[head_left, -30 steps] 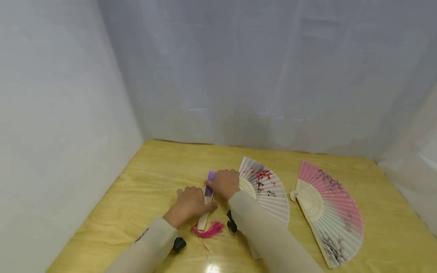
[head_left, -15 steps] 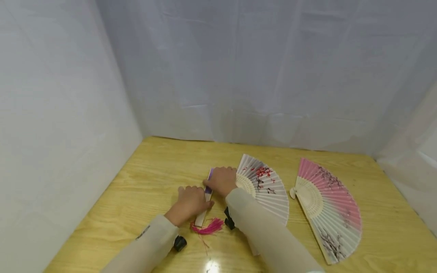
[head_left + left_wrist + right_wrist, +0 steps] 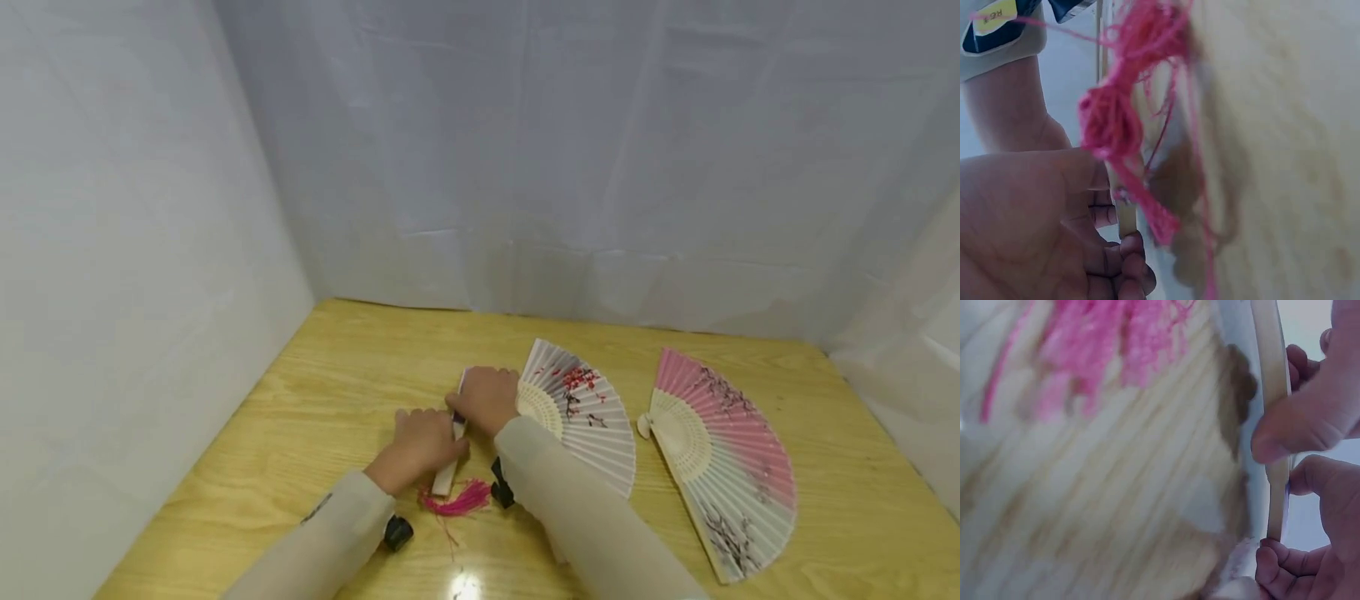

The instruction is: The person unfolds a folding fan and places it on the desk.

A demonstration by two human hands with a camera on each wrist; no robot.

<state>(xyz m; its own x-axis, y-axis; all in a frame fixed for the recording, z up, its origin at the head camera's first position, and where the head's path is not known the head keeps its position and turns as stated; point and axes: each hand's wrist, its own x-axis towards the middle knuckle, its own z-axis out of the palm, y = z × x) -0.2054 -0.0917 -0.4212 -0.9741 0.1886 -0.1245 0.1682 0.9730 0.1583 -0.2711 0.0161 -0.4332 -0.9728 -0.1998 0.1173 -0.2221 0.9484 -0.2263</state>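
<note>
Both hands hold a folded hand fan [image 3: 445,478], slim and pale with a dark patch, above the table. My left hand [image 3: 422,443] grips its lower part, thumb on the near side and fingers behind. My right hand [image 3: 486,400] pinches the upper part, covering most of it. A pink tassel [image 3: 467,498] hangs at the fan's lower end; its knot shows large in the left wrist view. In the right wrist view, the fan's narrow edge [image 3: 1275,506] stands between the fingers and thumbs of both hands. Fingers hide much of the folded cloth.
A spread white fan with red blossoms [image 3: 600,417] lies just right, partly under the right sleeve [image 3: 592,517]. Farther right lies a spread pink and pale green fan [image 3: 738,467]. The wooden table [image 3: 360,350] meets white sheeting at the back and sides.
The folded fan has turned onto its edge, so its purple face is now mostly out of sight. Both hands have shifted slightly, still gripping it. The spread fans have stayed in place.
</note>
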